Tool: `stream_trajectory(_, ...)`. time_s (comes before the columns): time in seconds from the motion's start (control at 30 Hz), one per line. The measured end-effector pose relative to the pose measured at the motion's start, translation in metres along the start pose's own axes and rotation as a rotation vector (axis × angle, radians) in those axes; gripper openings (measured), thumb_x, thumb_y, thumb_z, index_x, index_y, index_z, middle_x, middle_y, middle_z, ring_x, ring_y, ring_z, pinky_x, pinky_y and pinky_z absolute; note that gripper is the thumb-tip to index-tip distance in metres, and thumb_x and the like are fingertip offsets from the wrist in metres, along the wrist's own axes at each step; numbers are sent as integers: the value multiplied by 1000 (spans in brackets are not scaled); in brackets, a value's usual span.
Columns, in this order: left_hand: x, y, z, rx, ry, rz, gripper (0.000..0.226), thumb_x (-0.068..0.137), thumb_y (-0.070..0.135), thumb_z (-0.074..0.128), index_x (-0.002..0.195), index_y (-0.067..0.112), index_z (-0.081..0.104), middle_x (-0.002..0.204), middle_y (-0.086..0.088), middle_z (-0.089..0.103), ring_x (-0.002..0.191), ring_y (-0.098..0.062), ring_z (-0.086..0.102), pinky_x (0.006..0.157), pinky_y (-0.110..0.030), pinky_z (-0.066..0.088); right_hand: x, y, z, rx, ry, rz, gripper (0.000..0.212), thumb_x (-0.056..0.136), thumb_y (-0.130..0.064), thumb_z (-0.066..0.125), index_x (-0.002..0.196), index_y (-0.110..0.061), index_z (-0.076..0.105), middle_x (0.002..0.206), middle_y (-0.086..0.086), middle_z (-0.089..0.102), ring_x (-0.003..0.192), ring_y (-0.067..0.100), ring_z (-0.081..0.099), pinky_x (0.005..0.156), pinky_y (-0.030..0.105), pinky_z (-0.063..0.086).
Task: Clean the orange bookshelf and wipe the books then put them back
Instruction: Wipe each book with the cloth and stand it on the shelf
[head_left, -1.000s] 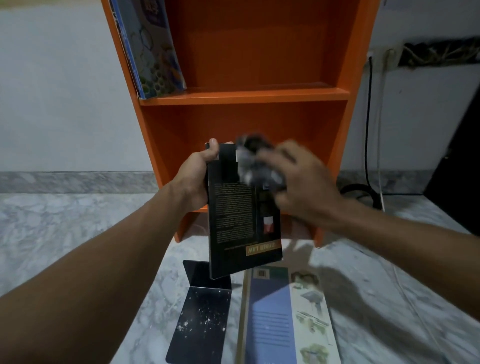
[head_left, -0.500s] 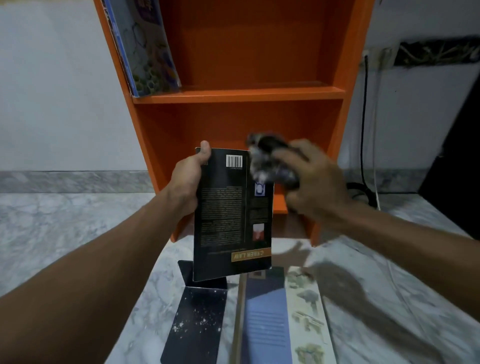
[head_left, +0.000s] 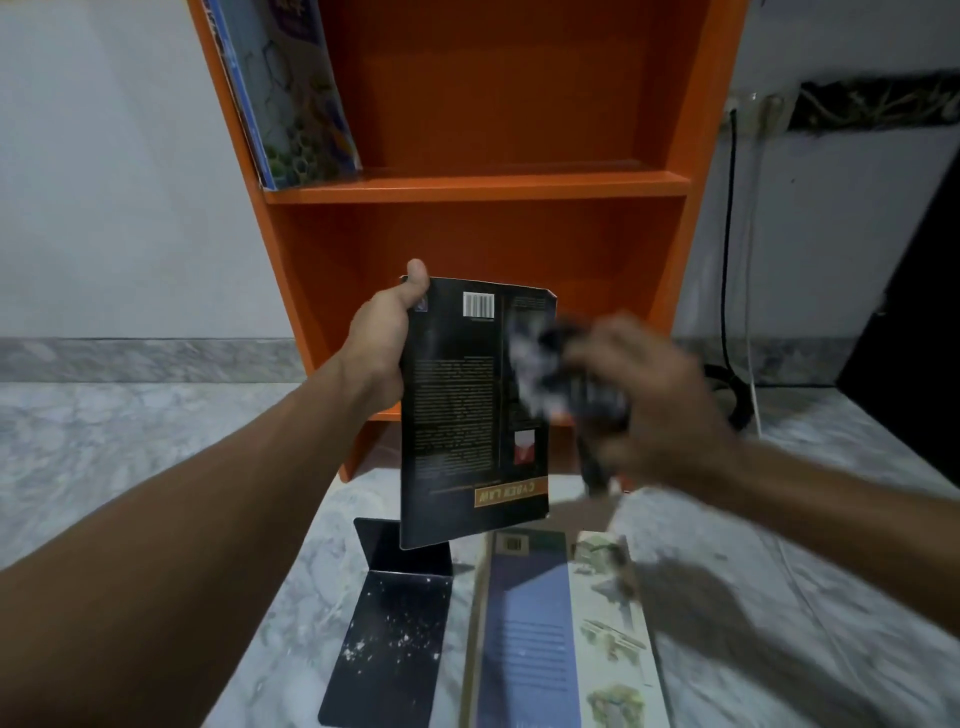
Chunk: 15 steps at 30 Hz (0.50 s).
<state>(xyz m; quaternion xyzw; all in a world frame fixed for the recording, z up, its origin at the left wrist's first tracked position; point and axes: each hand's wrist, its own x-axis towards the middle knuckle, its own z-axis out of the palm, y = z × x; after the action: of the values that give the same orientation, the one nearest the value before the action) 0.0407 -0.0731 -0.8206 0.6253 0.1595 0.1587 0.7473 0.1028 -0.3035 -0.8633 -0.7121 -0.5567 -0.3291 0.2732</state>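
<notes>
The left grip (head_left: 382, 353) clasps the upside-down black book (head_left: 457, 415); the right grip (head_left: 660, 405) clutches a dark cloth (head_left: 561, 374).

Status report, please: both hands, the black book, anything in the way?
Left hand grips black book at its edge. Right hand holds dark cloth against cover, blurred. Below: black bookend and second book sit on floor.

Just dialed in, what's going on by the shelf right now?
The left hand grips a black book before the orange bookshelf. The right hand presses a dark cloth to its cover, motion-blurred. A blue book and a black bookend sit on the marble surface; a colourful book leans on the upper shelf.
</notes>
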Motion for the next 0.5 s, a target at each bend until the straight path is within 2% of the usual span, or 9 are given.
stream_trajectory(0.07,0,0,7,1,-74,-25,58,96,59,44,126,13,64,120,-13,70,112,-32,66,96,-46,51,57,8,-6,-108,200,165,48,79,-26,62,125,-15,54,108,12,54,95,21,50,75,40,53)
stream_trajectory(0.1,-2,0,14,-6,-106,-29,59,96,59,44,127,13,64,121,-13,69,112,-31,66,96,-44,51,76,7,-2,-140,229,253,52,80,-25,64,129,-17,52,110,11,52,96,22,48,75,40,50)
stream_trajectory(0.17,-5,4,27,-55,-148,-40,53,98,54,45,115,11,70,110,-12,73,101,-28,70,85,-37,56,81,-5,19,-161,156,354,59,78,-23,67,135,-20,49,117,11,48,99,24,44,77,36,46)
stream_trajectory(0.23,-7,8,33,-131,-159,-64,48,99,51,46,100,13,75,98,-10,75,89,-25,73,74,-33,59,43,-25,48,-183,26,228,61,73,-14,66,133,-16,52,123,17,48,103,33,45,76,41,49)
stream_trajectory(0.33,-7,15,20,-156,-106,-18,53,96,57,45,124,18,67,116,-9,72,106,-30,69,84,-44,58,-44,-44,72,-121,-333,-271,44,71,-20,76,113,-21,63,120,14,53,100,32,45,71,45,53)
stream_trajectory(0.37,-8,17,14,-160,-102,-9,54,96,57,44,127,19,65,117,-9,72,108,-30,68,85,-45,57,-62,-45,69,-92,-472,-381,41,69,-24,81,106,-23,65,115,11,55,98,29,43,68,43,53)
stream_trajectory(0.4,-9,19,10,-158,-99,-5,54,96,58,44,128,19,64,118,-9,71,107,-30,69,85,-45,57,-69,-46,61,-53,-533,-409,37,68,-27,81,101,-23,66,110,9,56,95,26,43,66,41,53)
stream_trajectory(0.43,-10,21,8,-149,-99,-1,54,96,58,44,127,18,64,117,-9,72,107,-30,69,85,-46,57,-64,-45,51,-21,-504,-375,32,70,-27,78,99,-23,65,106,8,57,93,24,44,65,38,52)
stream_trajectory(0.5,-11,21,4,-138,-86,1,54,96,57,46,126,16,64,116,-10,72,107,-30,69,88,-45,56,-33,-38,31,14,-257,-236,28,73,-25,70,99,-17,63,102,11,58,92,23,49,67,35,51)
